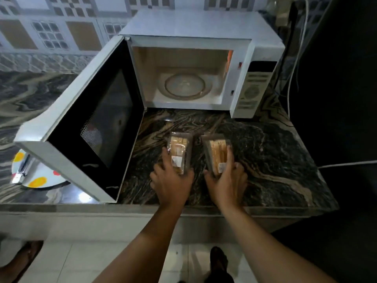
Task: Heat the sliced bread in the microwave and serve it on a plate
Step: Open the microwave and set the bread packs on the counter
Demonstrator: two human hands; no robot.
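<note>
Two clear plastic packs of sliced bread lie side by side on the dark marbled counter [265,152] in front of the microwave. My left hand [171,178] grips the near end of the left pack [178,148]. My right hand [226,178] grips the near end of the right pack [217,152], one finger reaching along its side. The white microwave [195,27] stands at the back with its door [89,127] swung wide open to the left. Its glass turntable [185,85] holds nothing. A white plate with orange and red spots [38,181] sits at the far left, partly hidden behind the door.
A shiny metal object [20,170] lies on the plate. White cables [295,58] hang at the right of the microwave, and one [346,164] crosses the dark area at right. The counter edge [142,209] runs just below my hands. Tiled floor and feet show below.
</note>
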